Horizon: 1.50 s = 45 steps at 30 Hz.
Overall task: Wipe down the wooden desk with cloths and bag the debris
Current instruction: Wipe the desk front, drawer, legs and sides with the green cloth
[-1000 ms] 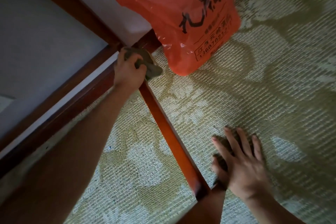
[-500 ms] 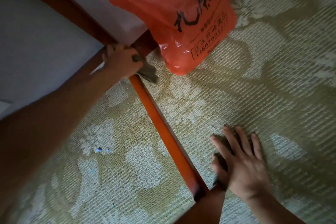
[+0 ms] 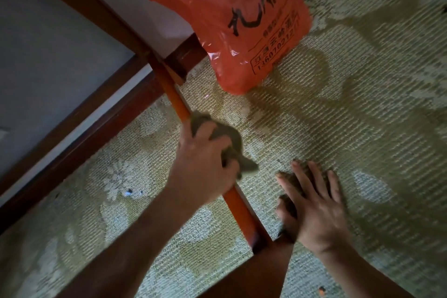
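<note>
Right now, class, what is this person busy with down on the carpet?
The person is wiping a wooden rail of the desk frame. The left hand grips a dark cloth pressed around the rail about halfway along its length. The right hand lies flat, fingers spread, on the patterned carpet beside the rail. An orange plastic bag stands on the carpet near the rail's far end, untouched by either hand.

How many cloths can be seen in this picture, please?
2. One grey cloth is gripped by the left hand on the wooden rail. A second cloth, mostly hidden, lies under the flat right hand on the carpet.
</note>
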Available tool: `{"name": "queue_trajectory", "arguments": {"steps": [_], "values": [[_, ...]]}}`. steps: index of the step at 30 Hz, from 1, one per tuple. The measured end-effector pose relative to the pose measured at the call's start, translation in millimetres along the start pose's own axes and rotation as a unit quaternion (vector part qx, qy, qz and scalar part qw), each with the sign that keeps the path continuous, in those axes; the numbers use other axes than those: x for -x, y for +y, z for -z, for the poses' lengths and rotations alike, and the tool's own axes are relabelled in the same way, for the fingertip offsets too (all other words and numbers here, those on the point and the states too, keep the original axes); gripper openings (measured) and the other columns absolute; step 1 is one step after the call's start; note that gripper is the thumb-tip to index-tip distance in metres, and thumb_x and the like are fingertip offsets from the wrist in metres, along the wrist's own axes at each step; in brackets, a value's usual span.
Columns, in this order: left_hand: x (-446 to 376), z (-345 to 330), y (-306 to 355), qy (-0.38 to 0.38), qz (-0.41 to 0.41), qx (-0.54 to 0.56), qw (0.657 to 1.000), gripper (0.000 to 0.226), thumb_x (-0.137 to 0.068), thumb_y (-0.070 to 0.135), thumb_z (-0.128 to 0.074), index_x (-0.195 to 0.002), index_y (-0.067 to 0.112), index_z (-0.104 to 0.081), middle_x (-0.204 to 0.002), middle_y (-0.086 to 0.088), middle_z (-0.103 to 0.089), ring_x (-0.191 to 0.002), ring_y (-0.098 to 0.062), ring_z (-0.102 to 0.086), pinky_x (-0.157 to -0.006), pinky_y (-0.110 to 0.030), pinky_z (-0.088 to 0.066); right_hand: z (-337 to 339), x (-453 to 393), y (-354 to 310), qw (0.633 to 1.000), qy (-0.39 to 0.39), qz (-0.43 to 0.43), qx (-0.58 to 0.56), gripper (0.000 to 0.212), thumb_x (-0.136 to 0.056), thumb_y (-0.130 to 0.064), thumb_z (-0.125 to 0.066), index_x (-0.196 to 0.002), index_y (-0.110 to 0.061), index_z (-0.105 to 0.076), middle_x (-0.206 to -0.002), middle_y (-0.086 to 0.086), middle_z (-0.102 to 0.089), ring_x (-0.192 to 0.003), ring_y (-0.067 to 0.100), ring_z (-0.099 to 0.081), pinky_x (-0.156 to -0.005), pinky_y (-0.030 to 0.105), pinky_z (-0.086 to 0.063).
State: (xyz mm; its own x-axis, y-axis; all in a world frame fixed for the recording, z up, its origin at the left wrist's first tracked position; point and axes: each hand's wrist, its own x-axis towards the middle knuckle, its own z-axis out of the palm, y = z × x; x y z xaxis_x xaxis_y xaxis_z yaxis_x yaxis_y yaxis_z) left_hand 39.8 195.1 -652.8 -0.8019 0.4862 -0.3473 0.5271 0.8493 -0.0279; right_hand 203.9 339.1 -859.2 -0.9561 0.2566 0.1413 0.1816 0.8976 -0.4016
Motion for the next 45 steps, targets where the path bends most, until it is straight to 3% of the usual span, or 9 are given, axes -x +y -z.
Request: {"name": "queue_trajectory", "arguments": {"steps": [6, 12, 16, 23, 27, 31, 38, 41, 45], "values": [[34, 5, 29, -0.057, -0.322, -0.028, 0.945, 0.021, -0.092, 0.051, -0.051, -0.098, 0.039, -0.067, -0.105, 0.015, -0.061, -0.124, -0.015, -0.052, -0.109, -0.055, -0.032, -4, 3, 5, 0.999, -0.025, 0.014, 0.016, 0.068, -0.093, -0.061, -0.051, -0.151, -0.026, -0.055, -0.164, 0.012, -0.039, -0.152, 0.044, -0.03, -0.122, 0.066, -0.019], [31, -2, 26, -0.039, -0.355, -0.013, 0.934, 0.03, -0.101, 0.048, -0.046, -0.091, 0.034, -0.071, -0.09, 0.012, -0.057, -0.093, -0.013, -0.053, -0.093, -0.046, -0.041, 0, 0, 4, 1.0, -0.017, 0.019, 0.002, 0.071, -0.093, -0.065, -0.046, -0.149, -0.024, -0.057, -0.162, 0.015, -0.042, -0.15, 0.047, -0.034, -0.12, 0.068, -0.02], [-37, 6, -31, 0.065, -0.267, -0.109, 0.955, 0.035, -0.093, 0.051, -0.047, -0.091, 0.03, -0.075, -0.089, 0.009, -0.061, -0.094, -0.015, -0.054, -0.1, -0.049, -0.041, 3, 1, 1, 1.0, -0.013, 0.006, 0.003, 0.059, -0.095, -0.05, -0.045, -0.144, -0.023, -0.062, -0.16, 0.015, -0.045, -0.15, 0.045, -0.034, -0.122, 0.067, -0.019], [-181, 68, -129, 0.023, -0.012, -0.269, 0.963, 0.062, -0.084, 0.064, -0.031, -0.124, 0.032, -0.066, -0.134, -0.008, -0.056, -0.13, -0.035, -0.044, -0.11, -0.056, -0.036, -1, 1, 2, 1.0, -0.003, 0.005, 0.001, 0.059, -0.093, -0.051, -0.047, -0.143, -0.024, -0.063, -0.16, 0.013, -0.045, -0.149, 0.044, -0.035, -0.121, 0.067, -0.021], [-190, 49, -148, 0.154, 0.093, -0.033, 0.983, 0.043, -0.092, 0.042, -0.06, -0.13, 0.021, -0.061, -0.153, -0.015, -0.034, -0.139, -0.042, -0.034, -0.115, -0.049, -0.036, -1, 0, 2, 1.0, -0.004, 0.004, -0.002, 0.058, -0.093, -0.05, -0.047, -0.143, -0.024, -0.063, -0.161, 0.013, -0.044, -0.15, 0.044, -0.035, -0.121, 0.067, -0.02], [-145, 28, -107, 0.245, 0.167, 0.208, 0.932, 0.036, -0.094, 0.03, -0.061, -0.129, 0.021, -0.059, -0.153, -0.01, -0.031, -0.124, -0.033, -0.053, -0.101, -0.032, -0.046, -1, 1, 1, 1.0, -0.003, 0.006, 0.001, 0.059, -0.093, -0.05, -0.046, -0.142, -0.024, -0.064, -0.16, 0.014, -0.046, -0.149, 0.044, -0.036, -0.122, 0.067, -0.02], [-36, -13, -18, 0.232, 0.171, 0.406, 0.867, 0.028, -0.101, 0.029, -0.062, -0.125, 0.021, -0.051, -0.141, -0.003, -0.034, -0.105, -0.008, -0.052, -0.064, -0.001, -0.049, -3, -1, -1, 1.0, 0.022, -0.001, -0.013, 0.056, -0.093, -0.048, -0.048, -0.138, -0.022, -0.068, -0.157, 0.015, -0.048, -0.148, 0.044, -0.04, -0.119, 0.069, -0.024], [-83, 1, -51, 0.236, 0.221, 0.434, 0.841, 0.071, -0.086, 0.07, -0.064, -0.131, 0.015, -0.052, -0.133, -0.006, -0.051, -0.104, -0.018, -0.064, -0.067, -0.019, -0.057, -2, 0, -2, 1.0, 0.016, -0.001, -0.014, 0.056, -0.093, -0.049, -0.048, -0.138, -0.022, -0.068, -0.157, 0.014, -0.048, -0.148, 0.043, -0.039, -0.119, 0.069, -0.024], [-152, 19, -100, 0.308, 0.274, 0.467, 0.783, 0.057, -0.078, 0.041, -0.084, -0.122, 0.017, -0.057, -0.115, 0.001, -0.069, -0.101, -0.016, -0.07, -0.085, -0.036, -0.063, -3, 1, 1, 1.0, 0.008, 0.004, -0.005, 0.059, -0.094, -0.053, -0.046, -0.141, -0.024, -0.065, -0.159, 0.013, -0.046, -0.149, 0.043, -0.037, -0.119, 0.069, -0.025]]}}
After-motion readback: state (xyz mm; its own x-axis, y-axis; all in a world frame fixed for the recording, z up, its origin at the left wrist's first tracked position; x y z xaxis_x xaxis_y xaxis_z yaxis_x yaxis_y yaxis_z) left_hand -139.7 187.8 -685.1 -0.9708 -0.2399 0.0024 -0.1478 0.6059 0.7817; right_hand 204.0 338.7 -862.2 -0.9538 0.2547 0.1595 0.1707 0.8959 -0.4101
